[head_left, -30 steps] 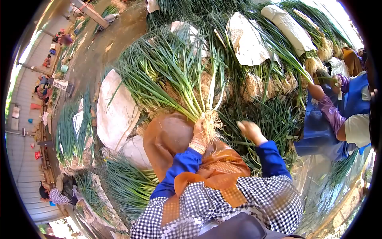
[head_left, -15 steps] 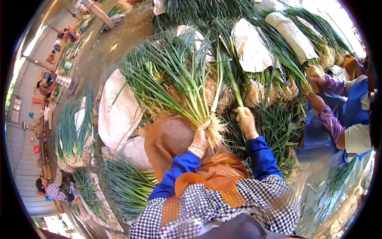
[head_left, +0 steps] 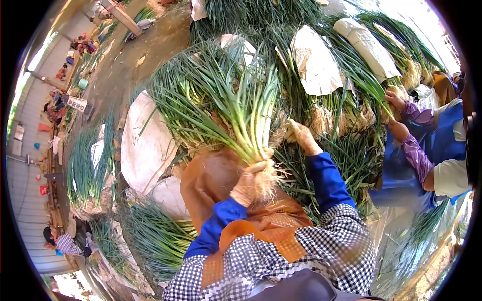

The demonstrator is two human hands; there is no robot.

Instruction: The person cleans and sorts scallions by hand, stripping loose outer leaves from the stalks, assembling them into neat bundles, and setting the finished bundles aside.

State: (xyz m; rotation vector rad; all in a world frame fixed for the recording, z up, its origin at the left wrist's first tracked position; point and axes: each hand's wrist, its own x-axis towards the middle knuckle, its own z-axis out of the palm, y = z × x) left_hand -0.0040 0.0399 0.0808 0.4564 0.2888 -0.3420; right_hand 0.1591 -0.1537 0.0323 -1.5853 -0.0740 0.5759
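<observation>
My left hand [head_left: 247,181] is wrapped round the base of a bunch of green onions [head_left: 249,128], just above its pale, shaggy roots. The bunch's leaves fan up and to the left over a larger heap of green onions [head_left: 188,95]. To the right of the bunch, my right hand [head_left: 300,135] reaches up beside the roots of the heap, its fingers close together. Whether anything is between those fingers is too small to tell. An orange-brown apron [head_left: 211,175] covers my lap below the bunch.
At the right, a co-worker in a blue apron [head_left: 401,170] holds a green stalk in two hands. White sacks [head_left: 148,140] lie at the left and on the onion heaps behind. More onions [head_left: 160,233] lie at the lower left. Other people sit far left.
My right hand has moved up and left, and the green stalk it held half a second ago no longer shows in it. The held bunch looks fuller, and my left hand sits slightly lower.
</observation>
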